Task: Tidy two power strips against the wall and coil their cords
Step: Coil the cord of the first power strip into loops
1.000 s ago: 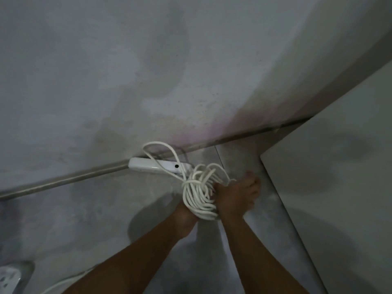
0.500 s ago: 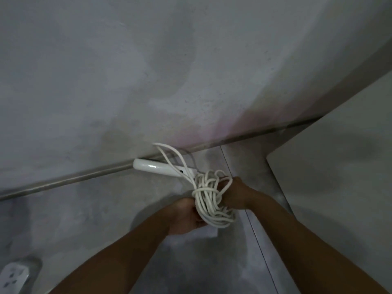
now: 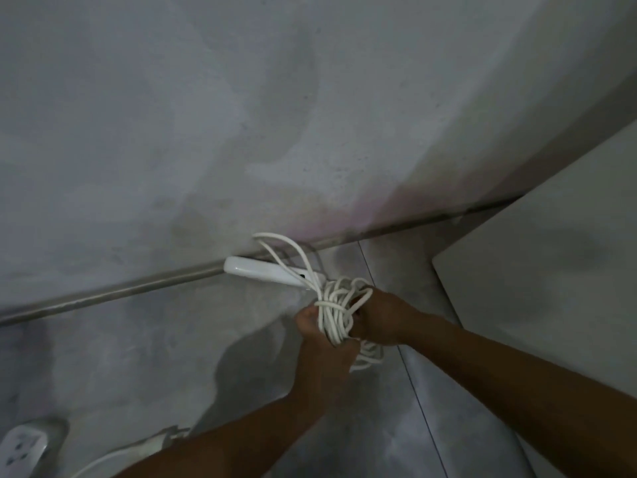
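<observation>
A white power strip (image 3: pixel 262 272) lies on the floor along the foot of the grey wall. Its white cord (image 3: pixel 336 312) is bundled in several loops just right of it, with a loose loop arching back over the strip. My left hand (image 3: pixel 322 343) grips the bundle from the left and below. My right hand (image 3: pixel 381 319) holds it from the right, fingers hooked through the loops. A second white power strip (image 3: pixel 22 446) shows at the bottom left corner, its cord (image 3: pixel 127 458) trailing along the floor under my left forearm.
The stained grey wall (image 3: pixel 241 132) meets the grey tiled floor (image 3: pixel 138 357) along a metal skirting strip (image 3: pixel 113 293). A pale flat panel (image 3: pixel 537 277) stands at the right, close to my right arm.
My left hand has come round to the front of the bundle and closed on it. My right hand has shifted from on top to the right side. The view has moved slightly.
</observation>
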Available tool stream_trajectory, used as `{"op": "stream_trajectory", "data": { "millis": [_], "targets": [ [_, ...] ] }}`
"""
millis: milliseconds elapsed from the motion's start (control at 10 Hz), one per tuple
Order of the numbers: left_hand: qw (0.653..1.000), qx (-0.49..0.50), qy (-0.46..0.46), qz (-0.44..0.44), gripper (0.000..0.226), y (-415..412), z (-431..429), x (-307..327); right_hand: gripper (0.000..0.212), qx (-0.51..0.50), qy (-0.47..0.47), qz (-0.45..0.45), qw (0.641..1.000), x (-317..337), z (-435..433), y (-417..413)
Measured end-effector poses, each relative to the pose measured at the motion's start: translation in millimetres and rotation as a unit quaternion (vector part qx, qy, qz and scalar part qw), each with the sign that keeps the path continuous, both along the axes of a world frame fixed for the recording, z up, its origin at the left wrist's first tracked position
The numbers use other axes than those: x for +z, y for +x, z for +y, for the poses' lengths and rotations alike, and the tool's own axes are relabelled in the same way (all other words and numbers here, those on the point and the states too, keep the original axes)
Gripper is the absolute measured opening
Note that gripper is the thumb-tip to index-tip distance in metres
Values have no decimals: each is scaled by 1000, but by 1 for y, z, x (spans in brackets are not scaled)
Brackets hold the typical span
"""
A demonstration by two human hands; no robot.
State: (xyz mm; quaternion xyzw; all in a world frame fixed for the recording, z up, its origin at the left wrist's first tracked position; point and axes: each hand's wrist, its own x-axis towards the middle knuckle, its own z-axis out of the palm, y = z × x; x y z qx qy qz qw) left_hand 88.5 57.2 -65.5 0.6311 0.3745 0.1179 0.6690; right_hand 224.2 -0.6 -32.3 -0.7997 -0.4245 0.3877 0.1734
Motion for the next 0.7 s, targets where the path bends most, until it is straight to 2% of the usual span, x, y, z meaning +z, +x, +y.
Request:
{"op": "stream_trajectory", "data": {
  "millis": [100, 200, 300, 400, 500, 600, 700],
  "targets": [
    [999, -20, 38, 12, 72, 1, 2, 0, 23, -13, 62, 94, 994, 8, 3, 6],
    [999, 36, -17, -13, 69, 3, -7, -3, 34, -22, -63, 55, 996, 8, 4, 15],
    [963, 120, -241, -30, 42, 4, -21, -7, 33, -73, -80, 49, 993, 3, 2, 14],
    [920, 157, -360, -24, 25, 0, -39, -6, 18, -151, -25, 92, 984, -15, -6, 6],
    [939, 135, -316, -23, 27, 3, -39, 0, 24, -235, -32, 107, 966, -17, -7, 3],
    [965, 100, -243, -14, 25, 1, -33, -2, 4, -278, -24, 141, 950, -14, -13, 18],
    [981, 65, -184, 3, 29, -10, -26, -10, 22, -123, -78, 115, 983, 0, -16, 38]
  ]
}}
